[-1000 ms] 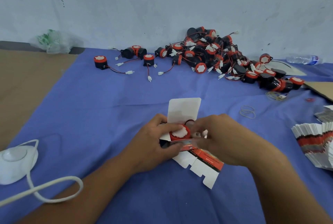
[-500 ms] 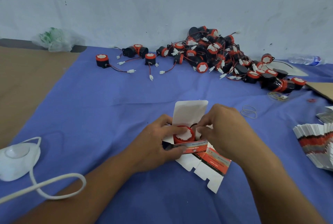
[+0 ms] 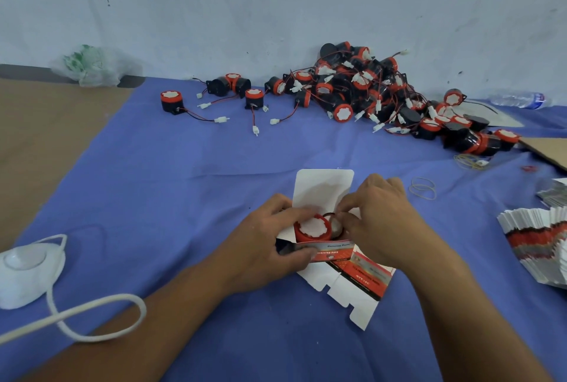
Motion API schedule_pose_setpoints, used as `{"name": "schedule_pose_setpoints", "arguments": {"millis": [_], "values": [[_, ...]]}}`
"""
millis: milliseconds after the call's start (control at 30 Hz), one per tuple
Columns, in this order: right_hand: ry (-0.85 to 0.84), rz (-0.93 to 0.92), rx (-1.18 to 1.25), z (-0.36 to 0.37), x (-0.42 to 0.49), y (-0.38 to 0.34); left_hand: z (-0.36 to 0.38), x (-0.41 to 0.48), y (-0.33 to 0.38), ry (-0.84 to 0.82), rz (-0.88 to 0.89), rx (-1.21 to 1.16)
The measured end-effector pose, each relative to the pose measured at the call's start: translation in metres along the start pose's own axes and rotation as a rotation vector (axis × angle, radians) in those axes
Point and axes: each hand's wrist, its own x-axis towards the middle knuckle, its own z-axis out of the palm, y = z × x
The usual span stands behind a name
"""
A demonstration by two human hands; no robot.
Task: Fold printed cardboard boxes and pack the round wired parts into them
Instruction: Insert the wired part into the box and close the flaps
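**Wire being tucked in beside the seated part**

The round part (image 3: 313, 226) sits red face up in the open mouth of the box (image 3: 333, 254), between the two hands, as it did a second ago. What has changed is the right hand (image 3: 379, 219). It was lying low across the part's right side. Now it has lifted, and its fingertips come together in a pinch on the black loop of wire (image 3: 329, 213) just beside the part (the white plug on the wire's end is hidden under the fingers, so I cannot tell where it sits).

The left hand (image 3: 267, 237) has hardly moved. It grips the box, thumb pressed on the printed front panel and fingers curled round the far side against the part.

The tall white flap (image 3: 322, 188) still stands open beyond both hands, and the flaps on the near side lie flat on the worktop (image 3: 153, 182).

For the task this looks like the last of the packing step: the part is in, and once the wire is pushed down the box can probably be closed. Wire left sticking up would likely stop the flap closing.

Many loose parts (image 3: 362, 90) wait well beyond the hands, and a stack of flat boxes (image 3: 537, 237) lies off to the right of the right hand.
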Motion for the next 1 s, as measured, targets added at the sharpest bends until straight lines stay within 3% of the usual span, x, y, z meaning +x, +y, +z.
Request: {"name": "schedule_pose_setpoints", "arguments": {"millis": [267,433,667,867,1000], "values": [[-0.113,0.017,0.472,-0.008,-0.002,0.015,-0.003,0.001,0.004,-0.003,-0.003,0.002],[-0.238,0.034,0.327,-0.007,-0.005,0.012,-0.004,-0.001,0.006,0.009,-0.015,-0.014],[0.03,0.11,0.429,0.003,-0.002,0.012,-0.006,-0.001,0.006,0.04,-0.025,-0.014],[0.073,0.078,0.423,0.008,0.002,0.009,-0.006,-0.001,0.006,0.039,-0.043,-0.011],[0.009,0.153,0.447,0.013,0.008,0.006,-0.005,-0.001,0.004,0.034,-0.043,0.008]]}}
